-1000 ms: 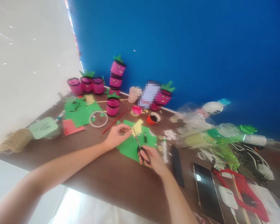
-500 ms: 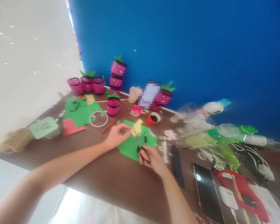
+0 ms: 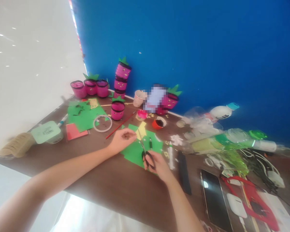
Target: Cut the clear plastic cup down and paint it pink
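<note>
My right hand [image 3: 157,164] is wrapped round the black handles of a pair of scissors [image 3: 145,151], whose blades point up and away from me. Those blades meet a small piece of yellow paper [image 3: 142,130]. At the paper's left edge, my left hand [image 3: 122,139] is closed in a pinch on it. Green paper [image 3: 135,154] lies on the table below both hands. A dark pen or marker [image 3: 150,142] rests on the green paper, right of the blades.
Several pink cups with green paper leaves, one a pink cup [image 3: 117,110], stand toward the blue wall. A tape roll [image 3: 102,123], a red brush [image 3: 119,125] and an orange cup [image 3: 159,122] lie beyond my hands. Bottles [image 3: 234,138] and a phone [image 3: 215,198] are at the right.
The yellow paper has tilted slightly and shifted a little to the left between the hand and the blades. Both hands stay nearly in place.
</note>
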Available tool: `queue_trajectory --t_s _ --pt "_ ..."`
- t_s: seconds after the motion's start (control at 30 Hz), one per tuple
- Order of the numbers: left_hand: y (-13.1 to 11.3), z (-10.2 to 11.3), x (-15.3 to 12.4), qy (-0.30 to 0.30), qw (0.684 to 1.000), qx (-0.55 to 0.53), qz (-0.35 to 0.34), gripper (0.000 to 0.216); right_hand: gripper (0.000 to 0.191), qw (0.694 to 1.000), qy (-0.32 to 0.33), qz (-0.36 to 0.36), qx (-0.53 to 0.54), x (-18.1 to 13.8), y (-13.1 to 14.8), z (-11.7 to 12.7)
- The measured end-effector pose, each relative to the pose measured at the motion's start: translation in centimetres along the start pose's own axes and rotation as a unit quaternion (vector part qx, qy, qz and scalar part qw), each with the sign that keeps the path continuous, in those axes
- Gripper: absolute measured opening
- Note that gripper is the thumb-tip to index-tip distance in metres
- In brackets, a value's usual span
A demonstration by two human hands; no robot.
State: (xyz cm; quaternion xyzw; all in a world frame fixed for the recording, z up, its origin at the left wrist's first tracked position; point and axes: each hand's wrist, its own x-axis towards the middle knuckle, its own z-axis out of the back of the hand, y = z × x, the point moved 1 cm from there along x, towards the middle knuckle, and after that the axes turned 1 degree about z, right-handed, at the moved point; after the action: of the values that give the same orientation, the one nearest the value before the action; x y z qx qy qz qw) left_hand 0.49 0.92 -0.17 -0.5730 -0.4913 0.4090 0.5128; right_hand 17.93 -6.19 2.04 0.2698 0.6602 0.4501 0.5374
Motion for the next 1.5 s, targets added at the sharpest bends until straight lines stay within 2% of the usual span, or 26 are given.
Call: queue_trajectory --t_s 0.2,0.63,1.1,1.5 --pt "-0.50 -0.09 -0.20 0.006 1.000 0.009 0.015 0.016 0.041 1.000 -0.005 0.003 0.008 0.06 -0.13 -0.02" --pt "-0.17 0.09 -0.15 0.010 1.000 0.011 0.003 0.017 0.045 1.000 -0.008 -0.004 -0.008 -0.19 0.57 -0.19" --pt "-0.63 -0.07 -0.25 0.008 0.999 -0.016 0.029 0.018 0.044 1.000 -0.007 -0.001 0.001 -0.09 0.12 -0.15" --pt "-0.39 0.02 -0.18 0.030 0.998 -0.025 0.042 0.022 0.043 1.000 -0.008 -0.008 -0.003 0.13 -0.27 -0.01"
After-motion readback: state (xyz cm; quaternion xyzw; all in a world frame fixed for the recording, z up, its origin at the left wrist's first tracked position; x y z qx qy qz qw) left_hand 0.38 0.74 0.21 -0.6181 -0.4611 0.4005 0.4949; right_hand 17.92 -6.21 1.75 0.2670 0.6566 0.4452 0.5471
